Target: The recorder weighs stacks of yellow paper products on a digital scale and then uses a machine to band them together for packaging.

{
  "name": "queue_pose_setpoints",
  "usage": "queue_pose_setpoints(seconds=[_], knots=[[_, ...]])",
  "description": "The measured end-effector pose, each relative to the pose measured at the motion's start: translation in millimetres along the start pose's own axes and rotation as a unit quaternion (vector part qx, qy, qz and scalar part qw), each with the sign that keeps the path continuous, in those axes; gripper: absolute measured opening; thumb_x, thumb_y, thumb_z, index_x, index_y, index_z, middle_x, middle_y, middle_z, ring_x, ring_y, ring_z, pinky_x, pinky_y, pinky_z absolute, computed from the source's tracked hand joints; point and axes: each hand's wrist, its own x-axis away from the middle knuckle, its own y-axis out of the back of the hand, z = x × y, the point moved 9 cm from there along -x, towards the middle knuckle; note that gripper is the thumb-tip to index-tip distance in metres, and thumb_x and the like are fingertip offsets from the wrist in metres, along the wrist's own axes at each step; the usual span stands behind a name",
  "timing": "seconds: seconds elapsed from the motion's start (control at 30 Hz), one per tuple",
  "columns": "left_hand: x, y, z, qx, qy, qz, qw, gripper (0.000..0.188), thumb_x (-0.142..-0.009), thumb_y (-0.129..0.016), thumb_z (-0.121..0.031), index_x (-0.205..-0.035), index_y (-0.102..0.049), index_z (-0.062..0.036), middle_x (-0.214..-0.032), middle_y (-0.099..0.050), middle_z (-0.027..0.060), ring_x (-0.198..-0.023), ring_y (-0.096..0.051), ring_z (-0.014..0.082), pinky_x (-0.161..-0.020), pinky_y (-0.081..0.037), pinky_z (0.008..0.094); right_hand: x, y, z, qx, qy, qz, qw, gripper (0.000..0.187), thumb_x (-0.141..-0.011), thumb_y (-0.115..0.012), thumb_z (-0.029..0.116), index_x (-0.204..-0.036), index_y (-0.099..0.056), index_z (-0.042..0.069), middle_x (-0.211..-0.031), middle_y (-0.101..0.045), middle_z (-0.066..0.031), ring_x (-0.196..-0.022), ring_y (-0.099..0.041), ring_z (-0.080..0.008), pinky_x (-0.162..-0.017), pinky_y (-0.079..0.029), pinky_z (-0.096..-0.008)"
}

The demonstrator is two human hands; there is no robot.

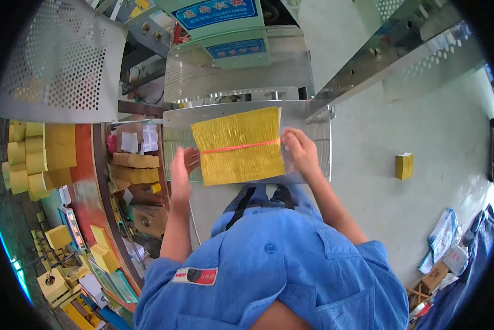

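Note:
A stack of gold crinkled paper sheets (pixel 241 166) lies slightly turned on a metal machine table (pixel 318 165). Around its middle runs a thin pink-red band (pixel 239 148), crossing from left edge to right. Beside the stack's left edge is my left hand (pixel 182 173), fingers stretched out and partly behind the paper's edge. At the right edge, where the band meets the side, my right hand (pixel 302 151) is closed with bent fingers. Its fingertips seem to pinch the band, though they are partly hidden.
Beyond the table stands a machine with a clear cover (pixel 236 71) and a perforated metal guard (pixel 60 66). Gold paper stacks (pixel 60 146) lie on the left. A banded gold bundle (pixel 404 166) is on the floor at right. Bags (pixel 442 236) lie farther back.

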Motion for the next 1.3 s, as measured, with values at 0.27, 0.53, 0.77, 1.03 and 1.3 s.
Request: queue_pose_setpoints(seconds=[0.27, 0.53, 0.77, 1.03, 1.3], knots=[[-21.0, -66.7, 46.7, 0.212, 0.076, 0.096, 0.97, 0.045, -0.099, -0.048, -0.041, -0.122, -0.059, -0.0039, -0.112, -0.065, 0.01, -0.092, -0.066, 0.0221, -0.078, -0.055, 0.0385, -1.9, -25.1, -21.5, -0.107, -0.01, -0.103, 0.989, 0.036, -0.099, -0.051, 0.027, -0.122, -0.063, 0.002, -0.113, -0.068, -0.0172, -0.107, -0.064, -0.0224, -0.094, -0.047, -0.0325], [74.2, -130.0, 36.4, 0.143, 0.24, 0.235, 0.931, 0.047, -0.1, -0.044, -0.043, -0.129, -0.055, -0.0081, -0.121, -0.062, 0.0107, -0.104, -0.064, 0.0258, -0.086, -0.054, 0.0417, 130.3, 27.9, -53.1, -0.155, -0.033, -0.195, 0.968, 0.038, -0.104, -0.045, 0.025, -0.128, -0.057, -0.001, -0.123, -0.064, -0.0117, -0.116, -0.057, -0.0198, -0.102, -0.041, -0.0325], [172.2, -286.7, 15.9, -0.016, 0.085, 0.382, 0.92, 0.036, -0.103, -0.043, -0.033, -0.129, -0.051, -0.0093, -0.116, -0.057, 0.0031, -0.11, -0.055, 0.0137, -0.094, -0.046, 0.0323, 244.3, 155.2, -112.4, -0.362, -0.169, -0.287, 0.871, 0.04, -0.105, -0.041, 0.03, -0.128, -0.057, 0.0, -0.118, -0.062, -0.0074, -0.11, -0.055, -0.0146, -0.097, -0.043, -0.029], [289.3, -472.1, 99.5, -0.034, 0.204, 0.493, 0.845, 0.04, -0.103, -0.044, -0.038, -0.131, -0.052, -0.0102, -0.119, -0.059, 0.0044, -0.109, -0.058, 0.0163, -0.093, -0.048, 0.0346, 354.3, 326.7, -165.2, -0.463, -0.059, -0.313, 0.827, 0.044, -0.105, -0.043, 0.031, -0.136, -0.049, 0.001, -0.127, -0.059, -0.0072, -0.117, -0.055, -0.0167, -0.101, -0.043, -0.0343], [405.0, -653.9, 136.0, -0.16, 0.241, 0.505, 0.813, 0.048, -0.1, -0.049, -0.04, -0.135, -0.052, -0.0072, -0.125, -0.061, 0.0099, -0.108, -0.063, 0.0254, -0.088, -0.054, 0.0395, 437.6, 492.8, -187.6, -0.336, 0.017, -0.398, 0.854, 0.057, -0.099, -0.057, 0.032, -0.142, -0.041, -0.002, -0.133, -0.056, -0.0145, -0.119, -0.054, -0.0206, -0.102, -0.043, -0.0372]])
